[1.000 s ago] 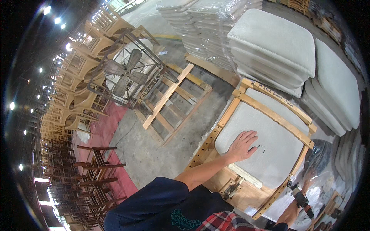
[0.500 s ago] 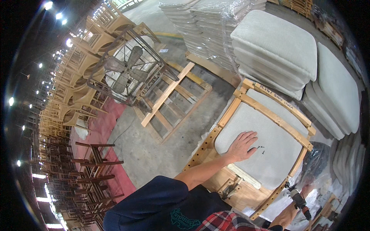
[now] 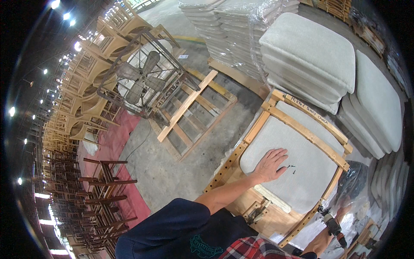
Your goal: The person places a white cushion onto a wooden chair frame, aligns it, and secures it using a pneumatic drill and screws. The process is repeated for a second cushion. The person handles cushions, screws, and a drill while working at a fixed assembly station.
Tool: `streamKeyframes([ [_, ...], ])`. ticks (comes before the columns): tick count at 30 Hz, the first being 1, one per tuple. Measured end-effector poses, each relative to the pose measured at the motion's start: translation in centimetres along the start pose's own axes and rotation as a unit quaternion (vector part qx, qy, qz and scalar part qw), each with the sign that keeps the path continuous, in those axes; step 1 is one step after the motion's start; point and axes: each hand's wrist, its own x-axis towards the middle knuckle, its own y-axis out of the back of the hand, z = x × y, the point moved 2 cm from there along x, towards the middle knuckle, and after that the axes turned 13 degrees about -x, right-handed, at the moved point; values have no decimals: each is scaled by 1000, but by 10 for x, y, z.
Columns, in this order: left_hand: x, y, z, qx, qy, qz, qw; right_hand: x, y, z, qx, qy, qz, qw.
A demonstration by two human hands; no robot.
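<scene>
The person's left hand (image 3: 271,166) lies flat, fingers extended, on a pale grey seat cushion (image 3: 284,142) inside a wooden frame jig (image 3: 306,136), just beside small dark screws (image 3: 294,172), while the right hand (image 3: 343,213), partly hidden, grips a power screwdriver (image 3: 333,225) outside the jig's right rail.

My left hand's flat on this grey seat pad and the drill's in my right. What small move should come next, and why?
I'd probably pinch up one of the small dark screws with your left hand: they lie on the grey seat pad just beyond its thumb, while your right hand seems busy with the drill.
</scene>
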Motion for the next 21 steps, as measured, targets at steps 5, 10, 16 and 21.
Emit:
streamKeyframes([
  [5,-2,1,2,-4,0,7,1000,-1,0,-1,0,-4,0,1000],
  [10,3,1,1,-7,-8,12,1000,-1,5,2,10,-3,8,1000],
  [16,0,1,2,-4,0,12,1000,8,20,10,23,2,-1,1000],
  [21,1,2,1,2,-4,7,1000,7,21,5,46,-3,-76,996],
])
